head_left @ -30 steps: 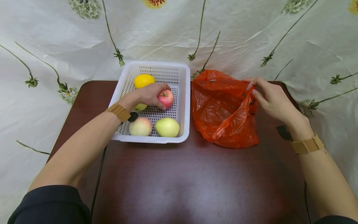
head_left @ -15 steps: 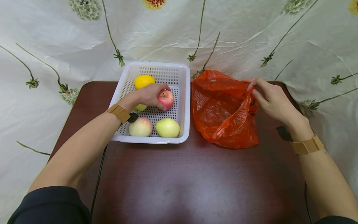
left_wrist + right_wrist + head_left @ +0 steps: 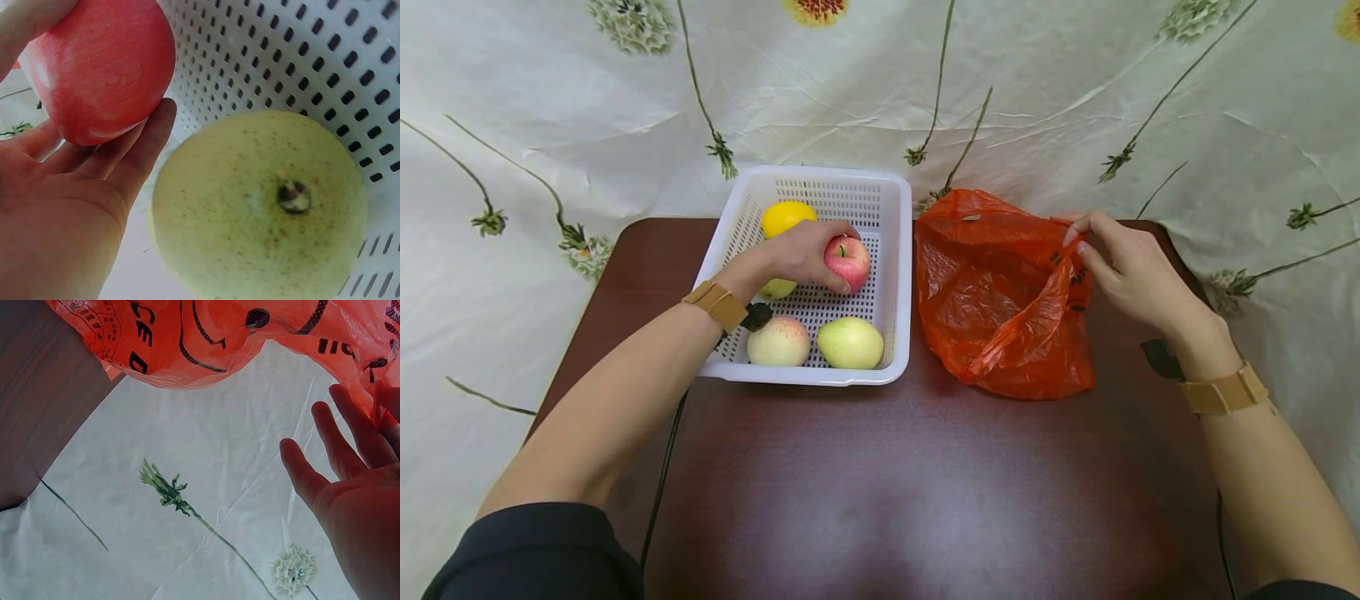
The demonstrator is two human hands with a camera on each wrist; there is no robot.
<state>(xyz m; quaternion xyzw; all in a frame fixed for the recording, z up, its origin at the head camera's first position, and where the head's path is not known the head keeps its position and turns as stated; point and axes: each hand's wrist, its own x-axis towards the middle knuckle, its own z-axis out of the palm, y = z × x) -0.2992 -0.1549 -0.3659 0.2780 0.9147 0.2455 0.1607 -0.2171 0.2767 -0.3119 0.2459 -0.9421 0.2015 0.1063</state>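
Cloth [image 3: 827,92] behind table [image 3: 865,475]; basket [image 3: 805,377] containing lemon [image 3: 785,217], peach [image 3: 778,344], pears [image 3: 852,344]; left hand [image 3: 805,254] curled round apple [image 3: 852,267], right hand [image 3: 1126,265] pinching red bag [image 3: 992,292].

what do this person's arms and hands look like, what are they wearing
The left hand and right hand are ungloved. Each wrist wears a tan strap with a small black device. Dark sleeves leave the forearms bare. A thin black cable shows near each arm.
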